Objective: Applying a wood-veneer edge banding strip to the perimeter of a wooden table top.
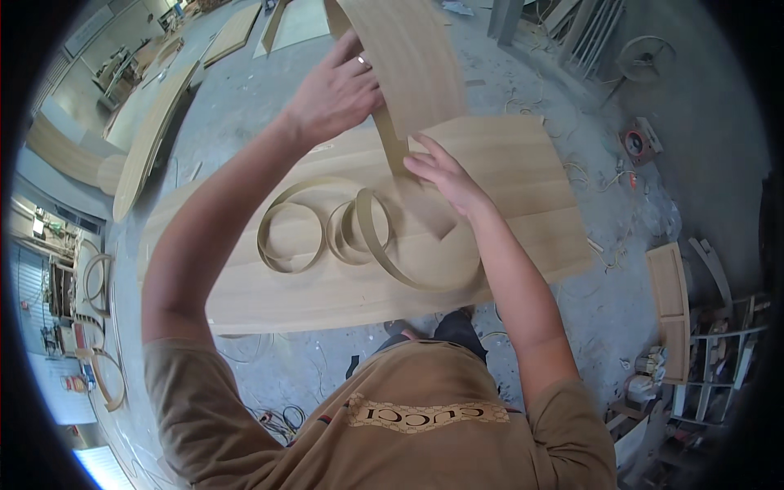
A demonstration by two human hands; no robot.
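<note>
A light wood-grain panel (pixel 416 61) stands tilted up above the work board, its top running out of view. Along its left side runs a narrow tan edge-banding strip (pixel 391 147). My left hand (pixel 339 91), with a ring on one finger, is closed around the panel's left edge. Lower down, my right hand (pixel 447 175) has its fingers stretched apart, the tips at the strip and the panel's lower part. Loose coils of banding (pixel 291 237) lie in front of my body on the large pale wooden board (pixel 523 188).
Long wooden panels (pixel 155 139) lie at the left, and another panel (pixel 233 34) is farther back. A metal frame (pixel 592 37) stands at the far right. Cables and scraps (pixel 608 253) litter the grey floor by the board. A wooden frame (pixel 668 310) leans at the right.
</note>
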